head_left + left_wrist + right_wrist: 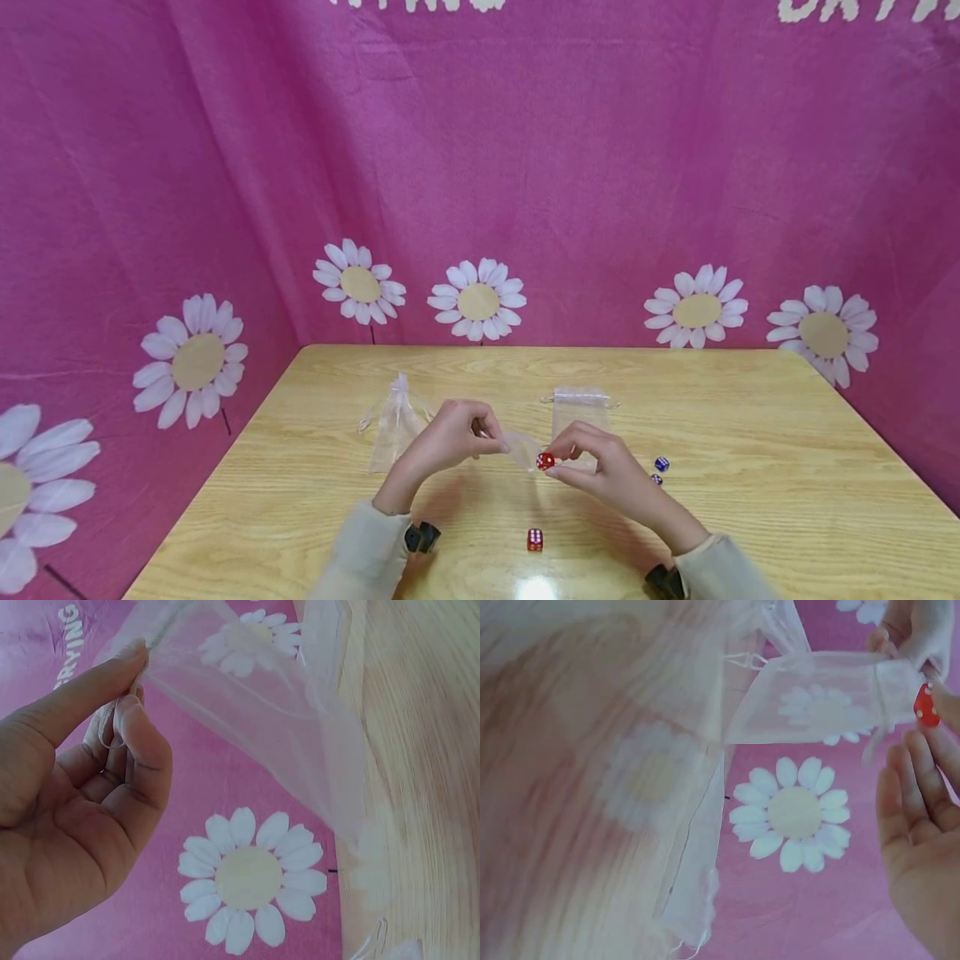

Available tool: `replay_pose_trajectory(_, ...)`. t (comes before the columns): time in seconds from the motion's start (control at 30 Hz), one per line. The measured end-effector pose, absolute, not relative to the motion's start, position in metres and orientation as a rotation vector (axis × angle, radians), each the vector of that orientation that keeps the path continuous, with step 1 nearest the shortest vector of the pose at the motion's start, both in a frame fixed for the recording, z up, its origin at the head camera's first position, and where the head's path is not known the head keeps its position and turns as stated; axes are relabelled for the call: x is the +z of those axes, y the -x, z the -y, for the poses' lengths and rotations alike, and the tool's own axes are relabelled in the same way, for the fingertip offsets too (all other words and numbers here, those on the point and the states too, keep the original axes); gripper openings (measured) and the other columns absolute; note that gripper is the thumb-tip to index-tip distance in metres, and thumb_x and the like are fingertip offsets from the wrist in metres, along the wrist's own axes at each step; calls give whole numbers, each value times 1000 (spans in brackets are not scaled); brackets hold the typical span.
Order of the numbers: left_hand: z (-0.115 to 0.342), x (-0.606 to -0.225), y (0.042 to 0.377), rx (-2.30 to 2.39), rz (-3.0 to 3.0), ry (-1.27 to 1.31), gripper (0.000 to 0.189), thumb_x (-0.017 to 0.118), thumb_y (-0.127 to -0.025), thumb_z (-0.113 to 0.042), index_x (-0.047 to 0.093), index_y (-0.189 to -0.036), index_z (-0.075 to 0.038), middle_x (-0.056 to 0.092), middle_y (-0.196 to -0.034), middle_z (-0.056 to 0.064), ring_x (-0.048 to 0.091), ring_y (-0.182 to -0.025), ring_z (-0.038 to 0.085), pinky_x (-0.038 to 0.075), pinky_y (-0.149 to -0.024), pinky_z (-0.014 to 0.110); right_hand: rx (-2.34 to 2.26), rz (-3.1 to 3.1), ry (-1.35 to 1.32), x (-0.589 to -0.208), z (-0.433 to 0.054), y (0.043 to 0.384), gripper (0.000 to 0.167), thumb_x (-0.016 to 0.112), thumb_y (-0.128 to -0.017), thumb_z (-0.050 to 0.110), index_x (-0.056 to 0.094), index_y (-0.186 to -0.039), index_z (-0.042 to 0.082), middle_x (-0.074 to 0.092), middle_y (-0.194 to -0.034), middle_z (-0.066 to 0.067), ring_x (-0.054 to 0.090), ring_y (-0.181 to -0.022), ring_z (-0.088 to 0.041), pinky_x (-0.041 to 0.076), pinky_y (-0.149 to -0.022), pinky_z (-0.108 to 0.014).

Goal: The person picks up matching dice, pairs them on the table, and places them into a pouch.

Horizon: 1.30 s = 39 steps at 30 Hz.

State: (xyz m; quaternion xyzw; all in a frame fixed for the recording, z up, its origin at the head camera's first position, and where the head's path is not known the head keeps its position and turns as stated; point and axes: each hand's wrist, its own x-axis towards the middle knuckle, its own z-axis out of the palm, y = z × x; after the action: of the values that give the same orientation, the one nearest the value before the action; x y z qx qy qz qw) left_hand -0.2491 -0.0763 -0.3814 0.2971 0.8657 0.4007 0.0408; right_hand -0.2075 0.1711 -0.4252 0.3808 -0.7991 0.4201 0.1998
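Observation:
A sheer white drawstring pouch (255, 712) hangs from my left hand (457, 433), its thumb and fingertips pinching the pouch near its cord. In the right wrist view the same pouch (810, 701) dangles over the table's far side. My right hand (611, 467) pinches a red die (545, 461) with white dots between thumb and finger, right at the pouch's top edge. A second red die (535, 540) lies on the table below and between the hands. Past my right hand are two blue dice (662, 463), close to each other.
One sheer pouch (393, 429) lies behind my left hand, and another pouch (581, 408) lies flat beyond my right hand. The wooden table (300, 500) ends at a pink cloth (585, 208) printed with daisies. Dark wrist cameras (422, 537) sit at both cuffs.

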Motion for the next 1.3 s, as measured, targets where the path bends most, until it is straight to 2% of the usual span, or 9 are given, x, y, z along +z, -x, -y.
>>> replay_pose_trajectory(0.17,70,-382,245,1195,-2599,-970,10,77,-83,-13,69,-78,-9,69,-74,3,53,-59,2,45,-53,18,935,2138,-1063,-427,-164,208,25,79,-77,4,69,-97,15,64,-89,5,57,-80,-10,50,-72,-20)
replay_pose_trajectory(0.3,68,-382,243,1182,-2555,-1023,10,77,-83,-13,70,-77,-8,70,-76,4,58,-62,2,48,-56,19,769,2128,-1010,-427,-163,208,13,76,-85,20,70,-96,15,63,-90,6,57,-84,-6,48,-76,-14)
replay_pose_trajectory(0.47,67,-382,243,1154,-2546,-1042,11,77,-83,-14,70,-77,-9,69,-76,3,58,-65,3,48,-59,18,664,2125,-1023,-426,-162,207,16,71,-90,29,71,-97,15,62,-91,5,56,-86,-6,45,-78,-13)
replay_pose_trajectory(0.6,68,-383,245,1155,-2542,-1060,10,77,-84,-13,69,-78,-9,69,-77,3,58,-65,2,49,-59,18,658,2132,-1027,-427,-161,207,14,73,-88,26,70,-97,15,62,-91,6,56,-85,-6,45,-78,-13)
replay_pose_trajectory(0.73,70,-384,246,1155,-2549,-1070,10,77,-84,-13,69,-78,-9,69,-77,3,57,-65,1,49,-60,18,692,2144,-1028,-427,-160,206,17,80,-79,14,70,-93,12,61,-91,5,56,-86,-6,46,-78,-14)
replay_pose_trajectory(0.93,73,-386,249,1179,-2574,-1043,10,77,-84,-15,70,-78,-10,70,-76,3,58,-65,1,48,-59,19,925,2110,-1069,-427,-160,206,24,78,-75,-1,69,-93,12,63,-89,3,56,-80,-9,48,-72,-17)
replay_pose_trajectory(1.07,77,-386,250,1194,-2597,-983,8,77,-84,-14,71,-79,-10,70,-75,3,58,-62,4,48,-56,20,1097,2120,-1062,-428,-163,208,23,76,-77,-4,69,-93,12,66,-86,0,57,-75,-11,50,-67,-21)
replay_pose_trajectory(1.3,86,-380,253,1220,-2629,-910,9,75,-85,-15,69,-80,-10,68,-74,2,58,-60,11,49,-54,22,1391,2357,-901,-431,-175,211,9,71,-87,7,71,-95,9,70,-91,-4,62,-81,0,55,-74,-23)
